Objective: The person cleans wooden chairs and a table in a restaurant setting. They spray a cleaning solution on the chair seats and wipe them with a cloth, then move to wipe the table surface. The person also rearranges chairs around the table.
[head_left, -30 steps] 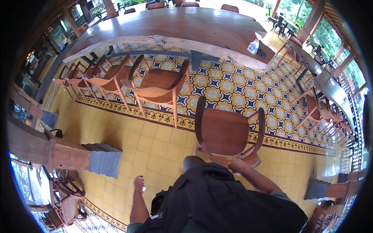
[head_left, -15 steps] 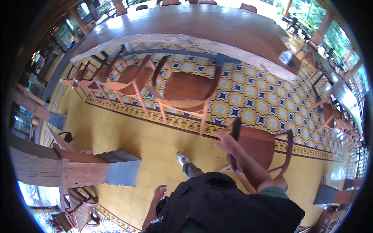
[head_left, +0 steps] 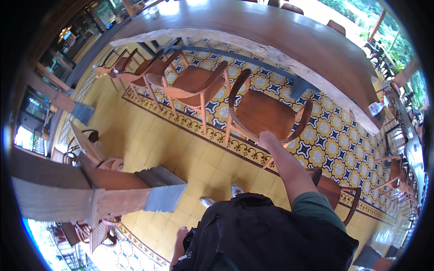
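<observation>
My right hand (head_left: 267,138) is closed at the curved back rail of a wooden armchair (head_left: 261,113) with a brown seat, and appears to grip it. That chair stands at the long wooden table (head_left: 253,27), turned a little toward it. Low at my left side hangs my left hand (head_left: 181,235), its fingers curled; a small pale bit shows at them, too small to name. Beside my right arm stands another armchair (head_left: 329,192), partly hidden by the arm and sleeve.
More armchairs (head_left: 190,81) line the table to the left. A spray bottle (head_left: 375,108) with a white and blue label is at the table's right end. A thick wooden post (head_left: 122,189) with a grey base juts in at left. Yellow tiles (head_left: 181,153) border patterned ones.
I have moved leftward along the table, and the view has turned. My right hand, open beside the nearer chair before, has gone to another chair's back and closed there.
</observation>
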